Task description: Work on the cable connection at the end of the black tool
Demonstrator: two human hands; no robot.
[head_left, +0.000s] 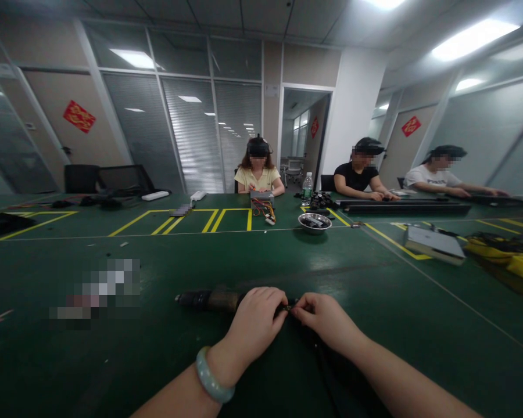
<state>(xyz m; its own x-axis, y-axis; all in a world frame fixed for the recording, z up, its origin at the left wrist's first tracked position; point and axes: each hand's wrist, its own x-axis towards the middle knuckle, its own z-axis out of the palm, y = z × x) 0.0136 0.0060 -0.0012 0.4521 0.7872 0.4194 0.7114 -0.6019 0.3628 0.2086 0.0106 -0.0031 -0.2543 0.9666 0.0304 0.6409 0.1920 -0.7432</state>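
Note:
A long, dark, cylindrical tool (222,300) with a narrow metal tip lies on the green table, its tip pointing left. It looks like an electric drill or screwdriver. My left hand (258,313) is closed over its right part, with thumb and fingertips at the tool's right end. Close against it, my right hand (325,318) pinches at that same end. What sits between the right fingertips is small and mostly hidden. From there a black cord (320,360) runs down toward me, beneath my right forearm.
Beyond my hands stands a metal bowl (314,224) of small dark parts. A grey box with coloured wires (264,203) is before a person opposite. Two more people work at the right, near a long black bar (401,206). A silver box (433,244) lies right; a blurred item (100,290), left.

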